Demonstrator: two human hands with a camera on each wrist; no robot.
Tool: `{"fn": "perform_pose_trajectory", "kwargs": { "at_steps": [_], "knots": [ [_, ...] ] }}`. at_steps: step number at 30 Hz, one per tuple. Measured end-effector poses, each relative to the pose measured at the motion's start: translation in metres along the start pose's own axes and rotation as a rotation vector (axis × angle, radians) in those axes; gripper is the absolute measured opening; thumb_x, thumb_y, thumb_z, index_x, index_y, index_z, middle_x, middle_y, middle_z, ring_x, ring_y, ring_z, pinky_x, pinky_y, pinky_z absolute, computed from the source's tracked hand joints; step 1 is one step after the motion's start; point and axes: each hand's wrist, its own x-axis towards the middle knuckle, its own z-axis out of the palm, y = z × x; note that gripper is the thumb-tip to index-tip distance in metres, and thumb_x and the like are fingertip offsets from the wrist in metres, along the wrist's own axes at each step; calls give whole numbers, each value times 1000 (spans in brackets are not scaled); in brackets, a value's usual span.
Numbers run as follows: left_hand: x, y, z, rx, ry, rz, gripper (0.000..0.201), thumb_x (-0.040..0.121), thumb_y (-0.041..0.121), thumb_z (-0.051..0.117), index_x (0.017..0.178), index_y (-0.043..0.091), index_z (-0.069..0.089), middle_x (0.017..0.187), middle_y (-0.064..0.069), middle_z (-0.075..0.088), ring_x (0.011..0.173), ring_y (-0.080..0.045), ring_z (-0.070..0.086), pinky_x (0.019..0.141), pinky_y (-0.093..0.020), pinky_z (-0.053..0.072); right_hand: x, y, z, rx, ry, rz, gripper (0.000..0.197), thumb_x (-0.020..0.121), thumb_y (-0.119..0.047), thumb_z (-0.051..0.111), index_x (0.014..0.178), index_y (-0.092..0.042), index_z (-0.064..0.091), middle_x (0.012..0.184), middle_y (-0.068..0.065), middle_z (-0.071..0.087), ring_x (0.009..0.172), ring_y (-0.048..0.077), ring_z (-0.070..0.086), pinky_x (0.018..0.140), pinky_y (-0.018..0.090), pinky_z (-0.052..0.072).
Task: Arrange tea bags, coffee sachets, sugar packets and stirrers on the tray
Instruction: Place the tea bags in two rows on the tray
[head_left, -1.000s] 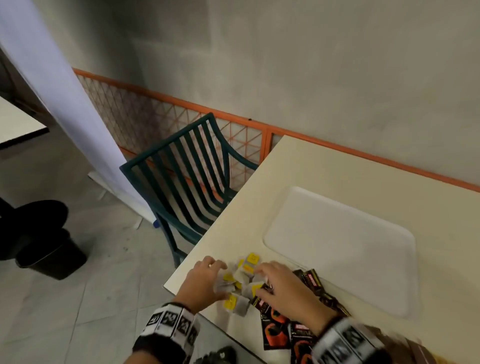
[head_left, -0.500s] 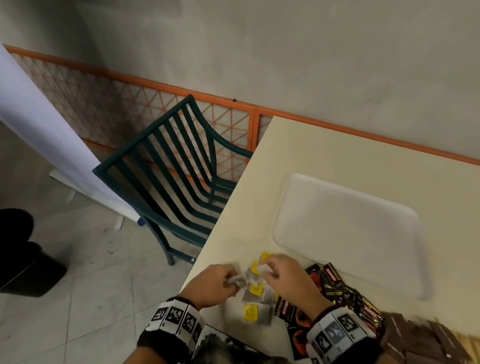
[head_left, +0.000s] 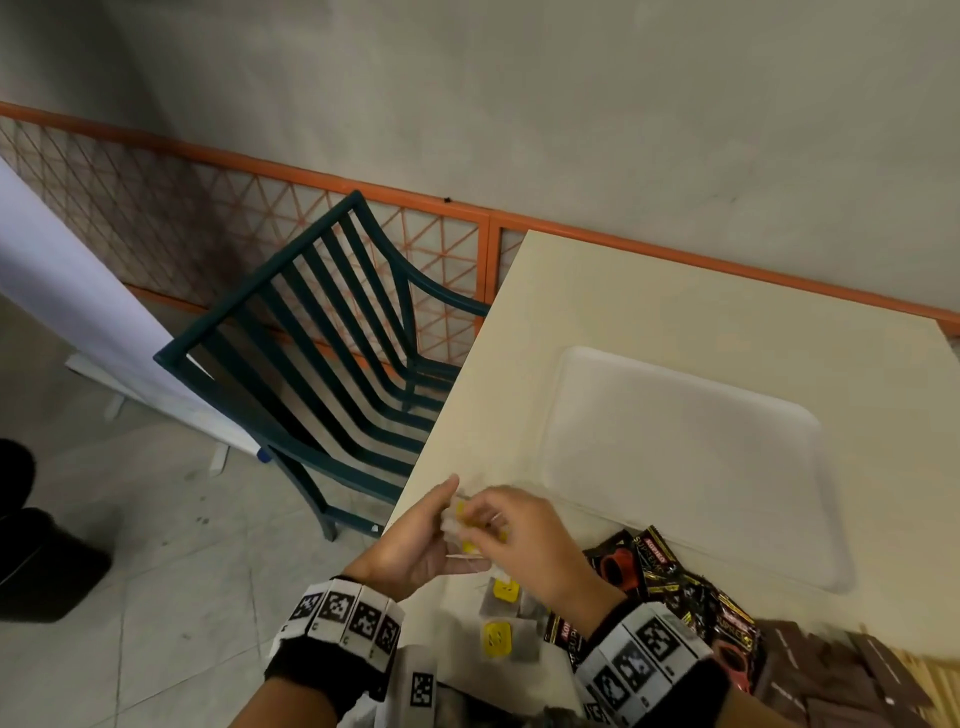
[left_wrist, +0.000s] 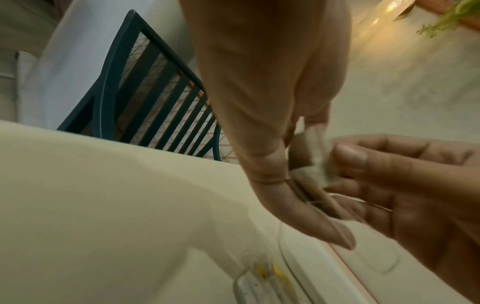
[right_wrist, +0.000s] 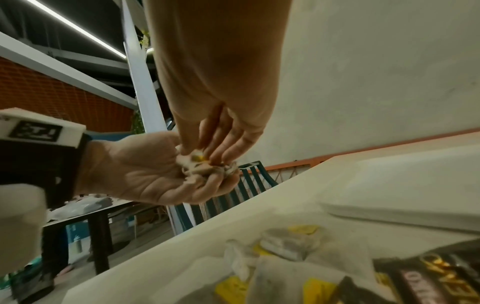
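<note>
A green slatted chair (head_left: 332, 353) stands left of the surface (head_left: 675, 312); an orange lattice fence (head_left: 208, 208) runs along the far wall.

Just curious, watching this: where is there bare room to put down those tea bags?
The white tray is bare across its whole surface. The table beyond it, toward the wall, is bare too. It is crowded at the near edge: loose tea bags, black coffee sachets and brown packets lie packed together.

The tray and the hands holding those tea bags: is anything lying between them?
In the head view, only bare table lies between the white tray and the tea bags held by both hands; the coffee sachets lie nearer, beside the right wrist.
</note>
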Motion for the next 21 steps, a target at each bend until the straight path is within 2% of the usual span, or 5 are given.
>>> {"fn": "perform_pose_trajectory", "kwargs": {
  "at_steps": [3, 6, 12, 19, 21],
  "knots": [
    [2, -3, -1, 95, 22, 59, 31, 92, 36, 48, 99, 8, 60, 90, -9, 66, 82, -16, 64, 81, -33, 56, -5, 1, -1, 87, -91, 10, 15, 83, -19, 67, 97, -15, 71, 86, -12, 68, 80, -13, 57, 75, 4, 42],
    [4, -9, -10, 112, 130, 84, 20, 93, 22, 51, 107, 8, 54, 88, -8, 65, 74, -13, 65, 68, -26, 54, -7, 20, -11, 37, 50, 58, 14, 85, -22, 65, 97, -16, 68, 91, -8, 66, 90, 4, 61, 82, 20, 47],
    [1, -12, -15, 114, 191, 94, 12, 94, 18, 49, 100, 9, 55, 86, -10, 63, 73, -15, 68, 70, -27, 54, -15, 53, -4, -554, -335, 182, 80, 69, -58, 67, 135, -24, 38, 133, 0, 37, 126, 19, 30, 103, 35, 31],
    [1, -13, -22, 97, 232, 91, 26, 93, 19, 53, 116, 8, 52, 97, -12, 62, 87, -23, 64, 74, -31, 56, -9, 58, 8, -699, -254, 47, 54, 84, -51, 30, 118, -16, 55, 115, 6, 56, 110, 25, 50, 90, 35, 39],
    [1, -12, -20, 104, 236, 111, 21, 93, 17, 52, 114, 16, 53, 94, -10, 63, 83, -20, 65, 72, -30, 56, -8, 59, 8, -669, -223, 28, 44, 90, -41, 35, 116, -14, 57, 111, 8, 59, 106, 26, 53, 87, 35, 40]
  ]
}}
